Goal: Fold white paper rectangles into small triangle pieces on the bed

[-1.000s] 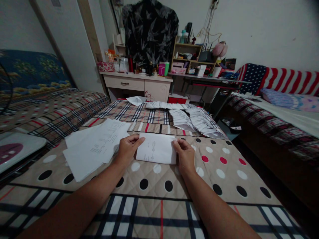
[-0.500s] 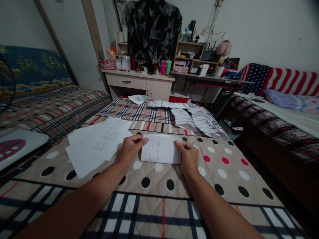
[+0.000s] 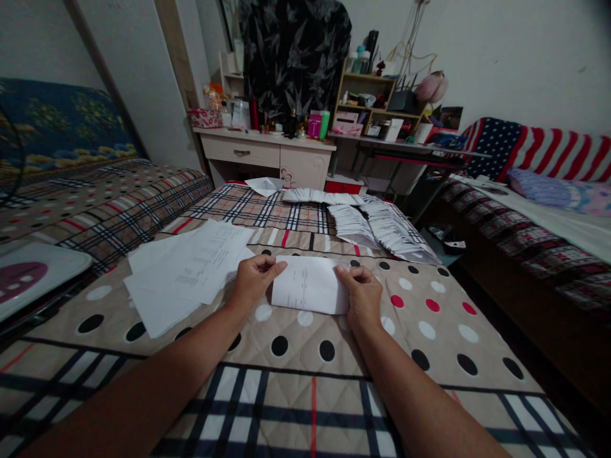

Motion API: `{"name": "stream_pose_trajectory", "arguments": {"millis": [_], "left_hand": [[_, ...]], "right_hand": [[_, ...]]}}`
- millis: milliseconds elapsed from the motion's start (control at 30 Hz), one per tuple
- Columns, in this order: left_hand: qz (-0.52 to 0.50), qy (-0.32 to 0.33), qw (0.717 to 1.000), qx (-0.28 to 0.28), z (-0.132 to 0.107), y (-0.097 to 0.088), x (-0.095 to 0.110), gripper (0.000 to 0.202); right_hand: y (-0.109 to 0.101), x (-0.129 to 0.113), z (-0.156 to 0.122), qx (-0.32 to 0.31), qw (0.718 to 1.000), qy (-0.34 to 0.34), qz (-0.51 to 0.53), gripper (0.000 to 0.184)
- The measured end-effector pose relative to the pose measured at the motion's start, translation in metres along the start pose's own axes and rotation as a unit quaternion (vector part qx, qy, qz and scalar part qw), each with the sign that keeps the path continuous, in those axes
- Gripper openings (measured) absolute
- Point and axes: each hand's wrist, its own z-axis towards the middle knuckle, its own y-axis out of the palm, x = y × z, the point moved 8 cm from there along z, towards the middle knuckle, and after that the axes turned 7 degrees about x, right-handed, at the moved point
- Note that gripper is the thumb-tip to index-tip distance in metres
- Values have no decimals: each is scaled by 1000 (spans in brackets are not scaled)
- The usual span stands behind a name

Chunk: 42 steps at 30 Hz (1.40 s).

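Note:
Between my two hands is a folded sheet of paper (image 3: 310,285), white with small printed lines, just over the dotted bedspread. My left hand (image 3: 258,275) pinches its upper left corner between thumb and fingers. At the upper right, my right hand (image 3: 361,289) grips the other end, thumb on top and fingers behind. Loose printed sheets (image 3: 176,280) lie overlapping to the left of my left hand. Farther off, beyond my right hand, a long row of folded papers (image 3: 396,229) and a shorter row (image 3: 352,224) are fanned out on the bed.
Another fanned row (image 3: 319,198) and a single white sheet (image 3: 265,185) lie at the bed's far end. Behind stands a white dresser (image 3: 243,151) crowded with bottles. A second bed (image 3: 529,222) is on the right; a white-topped object (image 3: 71,261) sits at the left edge.
Both hands keep hold of the folded paper and have barely moved. The view has shifted slightly.

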Motion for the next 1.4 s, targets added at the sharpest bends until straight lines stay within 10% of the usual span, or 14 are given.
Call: {"name": "stream_pose_trajectory", "arguments": {"millis": [1400], "left_hand": [[-25, -9, 1000, -5, 2, 1, -5, 28]], "right_hand": [[-10, -14, 0, 65, 993, -63, -79, 24]]}}
